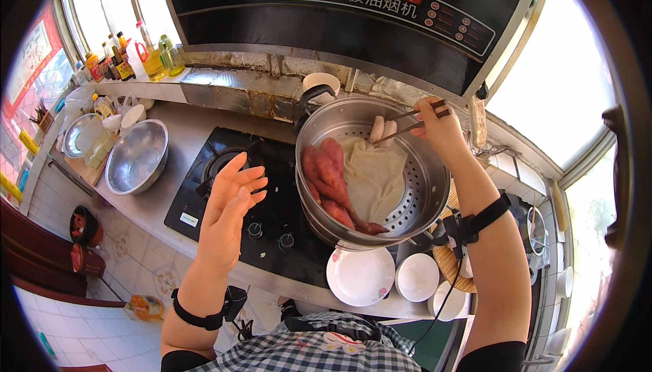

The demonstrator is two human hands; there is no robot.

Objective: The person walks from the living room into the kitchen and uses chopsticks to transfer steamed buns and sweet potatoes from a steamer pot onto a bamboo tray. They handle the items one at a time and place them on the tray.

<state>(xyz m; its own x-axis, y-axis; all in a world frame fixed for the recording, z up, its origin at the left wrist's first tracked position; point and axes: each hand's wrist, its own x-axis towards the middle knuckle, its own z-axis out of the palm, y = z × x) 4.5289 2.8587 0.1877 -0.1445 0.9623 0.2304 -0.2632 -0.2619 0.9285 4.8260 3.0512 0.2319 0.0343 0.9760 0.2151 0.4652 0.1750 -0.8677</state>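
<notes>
My right hand [439, 126] is closed around a pair of dark chopsticks [402, 128], whose tips are at pale rolls [383, 130] inside a large metal steamer pot [435, 188]. Whether the rolls rest on the pot's floor or are lifted, I cannot tell. A cream steaming cloth [374, 178] lies over part of the perforated bottom. Several reddish sweet potatoes [328, 178] lie along the left side of the pot. My left hand [232, 209] is raised over the black gas stove, left of the pot, with fingers apart and nothing in it.
A flowered white plate [360, 276] and a white bowl [417, 277] stand at the counter's front edge. On the left are a metal basin [137, 157] and several sauce and oil bottles [122, 59]. The range hood [326, 20] overhangs the back. A woven tray [461, 270] lies partly beneath my right arm.
</notes>
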